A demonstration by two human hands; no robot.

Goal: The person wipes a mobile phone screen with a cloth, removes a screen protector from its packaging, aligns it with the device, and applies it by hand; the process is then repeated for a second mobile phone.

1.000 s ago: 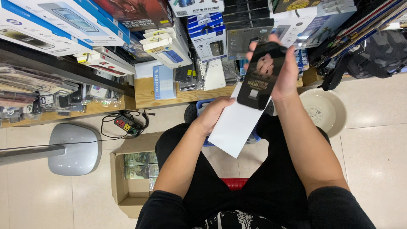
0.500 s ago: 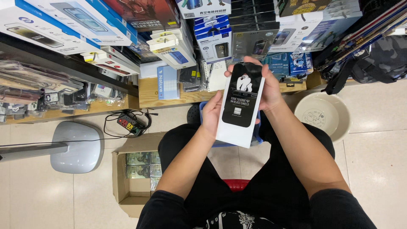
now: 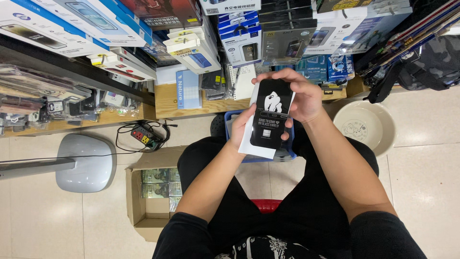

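Open brown cardboard carton [image 3: 143, 211] on floor, left of knees. Blue plastic basket [image 3: 230, 125] under hands. Flat white-and-black retail box [image 3: 267, 117] held upright above lap: left hand [image 3: 242, 132] grips lower edge, right hand [image 3: 299, 96] clasps top.

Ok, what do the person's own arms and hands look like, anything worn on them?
Both forearms are bare below short black sleeves. The left hand and right hand wear no gloves; no rings, watch or bands show on the fingers or wrists.
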